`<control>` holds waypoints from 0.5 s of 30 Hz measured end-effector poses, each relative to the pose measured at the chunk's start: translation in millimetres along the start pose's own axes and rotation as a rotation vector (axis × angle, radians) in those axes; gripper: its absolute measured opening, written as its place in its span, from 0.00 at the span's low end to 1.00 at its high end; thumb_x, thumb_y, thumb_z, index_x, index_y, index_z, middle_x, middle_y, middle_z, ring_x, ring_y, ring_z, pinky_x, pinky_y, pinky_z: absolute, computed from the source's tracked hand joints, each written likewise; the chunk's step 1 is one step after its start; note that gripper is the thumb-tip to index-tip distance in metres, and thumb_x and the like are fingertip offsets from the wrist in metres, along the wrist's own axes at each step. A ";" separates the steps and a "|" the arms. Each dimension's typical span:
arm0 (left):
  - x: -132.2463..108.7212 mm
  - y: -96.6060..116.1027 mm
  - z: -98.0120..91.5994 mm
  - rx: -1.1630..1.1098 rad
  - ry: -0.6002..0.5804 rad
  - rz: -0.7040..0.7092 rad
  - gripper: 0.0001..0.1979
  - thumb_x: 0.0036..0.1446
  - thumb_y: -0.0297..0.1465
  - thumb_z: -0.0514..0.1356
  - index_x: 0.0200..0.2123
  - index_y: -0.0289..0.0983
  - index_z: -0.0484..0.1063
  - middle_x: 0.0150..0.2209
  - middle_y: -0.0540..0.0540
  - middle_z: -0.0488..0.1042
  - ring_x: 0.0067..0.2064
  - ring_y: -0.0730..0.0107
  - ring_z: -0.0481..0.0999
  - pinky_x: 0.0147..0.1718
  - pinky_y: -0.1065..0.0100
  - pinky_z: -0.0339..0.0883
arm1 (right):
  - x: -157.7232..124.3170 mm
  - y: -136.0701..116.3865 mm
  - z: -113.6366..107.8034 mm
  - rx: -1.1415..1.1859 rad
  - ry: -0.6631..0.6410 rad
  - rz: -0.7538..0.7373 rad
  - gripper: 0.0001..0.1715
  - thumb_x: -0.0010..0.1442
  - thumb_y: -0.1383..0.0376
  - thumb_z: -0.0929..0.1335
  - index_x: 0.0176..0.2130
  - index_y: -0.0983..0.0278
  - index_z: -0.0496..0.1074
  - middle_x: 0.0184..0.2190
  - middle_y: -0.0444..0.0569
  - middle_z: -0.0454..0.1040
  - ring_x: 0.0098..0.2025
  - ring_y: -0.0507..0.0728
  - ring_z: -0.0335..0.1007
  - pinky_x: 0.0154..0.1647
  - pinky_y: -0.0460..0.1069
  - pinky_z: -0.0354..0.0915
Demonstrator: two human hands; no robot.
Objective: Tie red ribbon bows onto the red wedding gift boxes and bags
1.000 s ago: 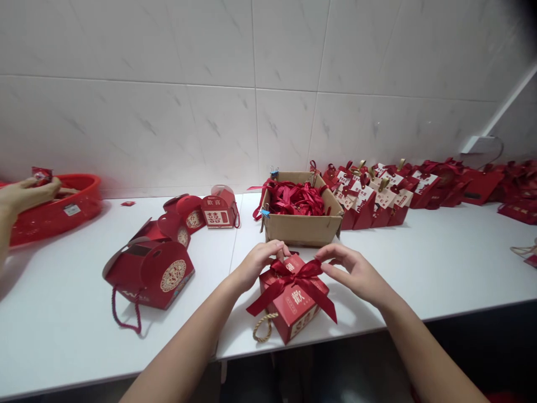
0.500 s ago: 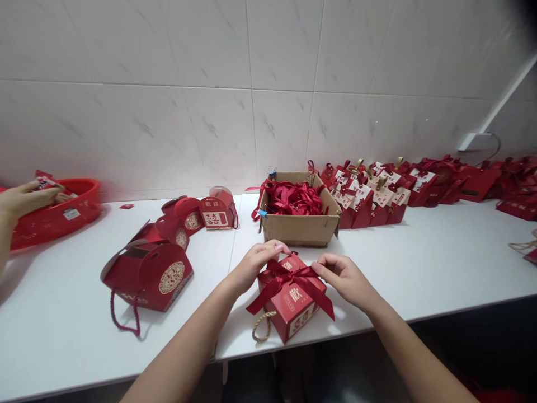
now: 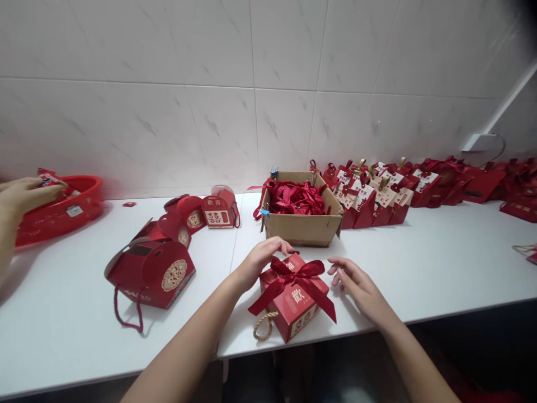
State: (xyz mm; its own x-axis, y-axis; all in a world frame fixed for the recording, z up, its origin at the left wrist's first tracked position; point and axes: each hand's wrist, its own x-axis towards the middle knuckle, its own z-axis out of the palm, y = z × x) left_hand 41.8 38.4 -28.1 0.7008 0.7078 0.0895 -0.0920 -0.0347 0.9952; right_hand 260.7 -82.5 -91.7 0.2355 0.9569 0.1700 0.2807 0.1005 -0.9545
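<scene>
A red gift box [image 3: 289, 313] with gold lettering sits in front of me at the table's near edge. A dark red satin ribbon [image 3: 296, 276] is tied round it in a bow, and a gold rope handle [image 3: 264, 327] hangs from its left side. My left hand [image 3: 267, 258] rests at the box's back left edge, fingers stretched over it; some fingertips are hidden. My right hand [image 3: 356, 285] is apart from the box, just to its right, fingers loosely spread with nothing in them.
A cardboard box [image 3: 302, 229] of red ribbons stands behind. Red handled boxes [image 3: 150, 274] are at left, beside a red plastic basin [image 3: 67, 215]. Another person's hand [image 3: 31, 193] holds a red packet over the basin. Several red gift bags [image 3: 381, 201] line the wall at right.
My right hand has let go of the ribbon bow and moved right, its fingers opening. The bow's right loop now stands fuller. My left hand stays by the box.
</scene>
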 end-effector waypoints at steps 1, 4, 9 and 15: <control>0.7 -0.1 0.9 -0.040 0.005 -0.004 0.20 0.55 0.48 0.56 0.29 0.37 0.71 0.39 0.44 0.73 0.40 0.63 0.71 0.35 0.68 0.64 | -8.5 6.9 4.5 0.010 0.030 0.007 0.20 0.61 0.54 0.62 0.50 0.61 0.64 0.41 0.52 0.70 0.36 0.55 0.69 0.39 0.52 0.67; 5.6 -4.1 2.4 -0.213 0.001 -0.049 0.23 0.54 0.51 0.54 0.31 0.36 0.71 0.35 0.44 0.74 0.39 0.62 0.72 0.37 0.66 0.65 | -37.4 20.8 24.6 -0.012 0.074 -0.042 0.25 0.60 0.58 0.63 0.56 0.60 0.58 0.50 0.56 0.68 0.46 0.58 0.69 0.48 0.55 0.67; 20.6 -28.4 0.2 -0.523 0.006 -0.224 0.26 0.53 0.52 0.55 0.26 0.33 0.71 0.27 0.44 0.73 0.28 0.68 0.72 0.31 0.68 0.65 | -65.4 24.2 62.6 -0.244 0.121 -0.109 0.45 0.53 0.55 0.70 0.63 0.58 0.49 0.61 0.57 0.59 0.61 0.66 0.57 0.57 0.61 0.61; 33.2 -54.9 1.2 -0.550 0.058 -0.272 0.24 0.52 0.49 0.58 0.21 0.32 0.70 0.20 0.46 0.71 0.22 0.69 0.71 0.26 0.69 0.64 | -59.5 20.0 86.8 -0.517 0.258 -0.156 0.51 0.41 0.51 0.74 0.59 0.61 0.56 0.55 0.58 0.64 0.55 0.72 0.63 0.53 0.66 0.62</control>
State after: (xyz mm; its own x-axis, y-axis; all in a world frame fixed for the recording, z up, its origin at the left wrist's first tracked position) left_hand 71.0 63.0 -79.8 0.7123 0.6777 -0.1826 -0.2777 0.5110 0.8135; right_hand 171.5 -113.7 -142.2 0.3557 0.8378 0.4142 0.7312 0.0266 -0.6817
